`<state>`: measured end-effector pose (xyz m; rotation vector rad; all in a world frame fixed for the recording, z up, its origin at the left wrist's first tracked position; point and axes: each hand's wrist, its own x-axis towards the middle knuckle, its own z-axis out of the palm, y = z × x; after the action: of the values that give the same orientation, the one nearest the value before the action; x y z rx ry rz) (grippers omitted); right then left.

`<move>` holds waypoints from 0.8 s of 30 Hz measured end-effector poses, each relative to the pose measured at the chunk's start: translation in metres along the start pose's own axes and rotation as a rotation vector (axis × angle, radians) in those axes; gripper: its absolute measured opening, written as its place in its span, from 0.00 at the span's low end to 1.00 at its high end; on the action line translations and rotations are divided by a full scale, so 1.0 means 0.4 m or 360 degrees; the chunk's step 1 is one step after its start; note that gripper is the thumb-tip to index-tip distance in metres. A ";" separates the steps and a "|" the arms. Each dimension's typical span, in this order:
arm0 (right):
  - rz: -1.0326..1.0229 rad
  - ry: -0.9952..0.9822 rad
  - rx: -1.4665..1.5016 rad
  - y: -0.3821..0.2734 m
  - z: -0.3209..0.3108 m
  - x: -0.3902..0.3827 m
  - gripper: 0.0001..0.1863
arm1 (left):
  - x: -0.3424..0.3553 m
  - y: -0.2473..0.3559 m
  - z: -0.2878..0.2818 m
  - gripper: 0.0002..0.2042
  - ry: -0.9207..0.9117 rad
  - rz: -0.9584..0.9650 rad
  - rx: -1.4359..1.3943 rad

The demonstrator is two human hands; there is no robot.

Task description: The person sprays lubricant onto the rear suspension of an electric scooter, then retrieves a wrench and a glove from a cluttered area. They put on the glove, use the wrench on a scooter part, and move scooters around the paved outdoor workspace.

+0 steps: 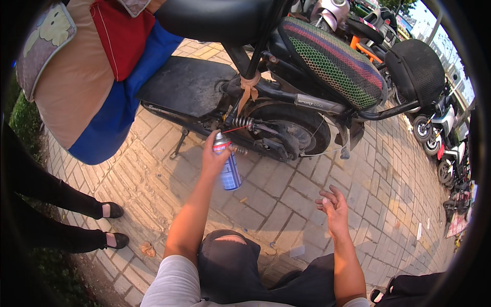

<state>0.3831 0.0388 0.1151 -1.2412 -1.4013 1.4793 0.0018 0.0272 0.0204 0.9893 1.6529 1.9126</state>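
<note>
My left hand grips an upright aerosol can with a blue-and-white body and a red band, its forefinger at the top. A thin red straw runs from the nozzle toward the coiled shock spring beside the rear wheel of a black two-wheeled scooter. A tan cloth is knotted round the frame above the spring. My right hand is raised over the paving below the wheel, empty, its fingers apart and slightly bent.
A padded tan, red and blue cover hangs at the scooter's front, beside its footboard. A person's legs stand on the left, another's at lower right. Parked scooters line the right. Brick paving lies underneath.
</note>
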 end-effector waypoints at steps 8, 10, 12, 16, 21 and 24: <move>-0.0001 -0.0006 0.0001 0.000 0.000 -0.001 0.29 | -0.008 -0.028 -0.019 0.28 -0.0015 0.0135 0.0182; 0.0007 -0.0013 -0.0006 -0.005 0.005 0.000 0.29 | -0.008 -0.029 -0.024 0.28 -0.0040 0.0128 0.0171; 0.0010 -0.0009 -0.0006 -0.009 0.003 -0.003 0.29 | -0.007 -0.026 -0.023 0.29 -0.0046 0.0130 0.0239; 0.0006 -0.0022 -0.0002 -0.011 0.004 -0.003 0.30 | -0.006 -0.017 -0.023 0.30 0.0020 0.0105 0.0211; -0.0001 -0.0013 0.0006 -0.014 0.002 -0.009 0.29 | -0.051 0.020 -0.045 0.34 0.0084 0.0112 0.0252; 0.0008 -0.0024 0.0064 -0.017 0.003 -0.006 0.30 | -0.115 0.033 -0.084 0.35 0.0118 0.0272 0.0369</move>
<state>0.3819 0.0372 0.1220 -1.2116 -1.3723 1.5158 0.0088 -0.0308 0.0212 1.1962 1.9218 1.9158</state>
